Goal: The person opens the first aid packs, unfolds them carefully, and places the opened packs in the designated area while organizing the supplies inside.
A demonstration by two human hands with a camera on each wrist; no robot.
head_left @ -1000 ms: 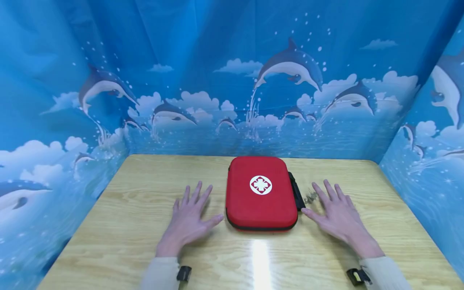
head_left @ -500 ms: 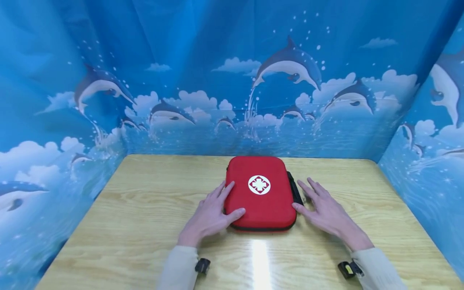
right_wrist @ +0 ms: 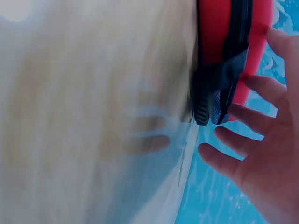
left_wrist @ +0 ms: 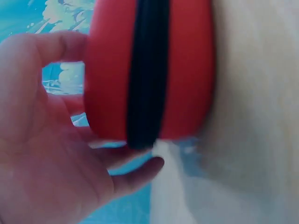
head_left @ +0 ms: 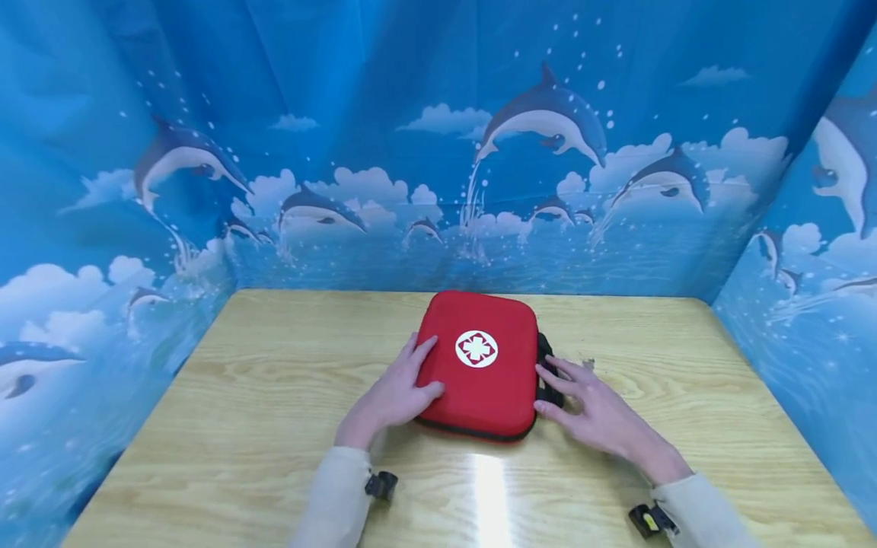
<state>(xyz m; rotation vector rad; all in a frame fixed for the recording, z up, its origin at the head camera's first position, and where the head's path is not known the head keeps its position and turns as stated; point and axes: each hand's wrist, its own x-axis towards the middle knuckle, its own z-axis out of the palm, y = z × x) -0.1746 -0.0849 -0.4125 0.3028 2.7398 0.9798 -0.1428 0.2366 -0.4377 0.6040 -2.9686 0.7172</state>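
A red zip-up first-aid case (head_left: 479,396) with a white cross emblem lies on the table, slightly turned. My left hand (head_left: 393,392) rests at its left side, thumb and index finger on the top face. In the left wrist view, the other fingers reach loosely along the case's side (left_wrist: 110,84), past the black zip band (left_wrist: 148,70). At the right side, my right hand (head_left: 592,403) has its fingers spread over the black carry handle (head_left: 548,394). Seen from the right wrist, thumb and fingertips touch or hover by the case's edge, with the handle (right_wrist: 219,88) beside them.
The wooden table (head_left: 288,365) ends at a blue dolphin-print curtain (head_left: 384,251) behind and at both sides. A small dark mark (head_left: 588,364) shows on the tabletop right of the case. Cameras are strapped to both wrists.
Both hands have moved in from the sides to the case. Over the last half second, the case has shifted a little left and turned slightly clockwise.
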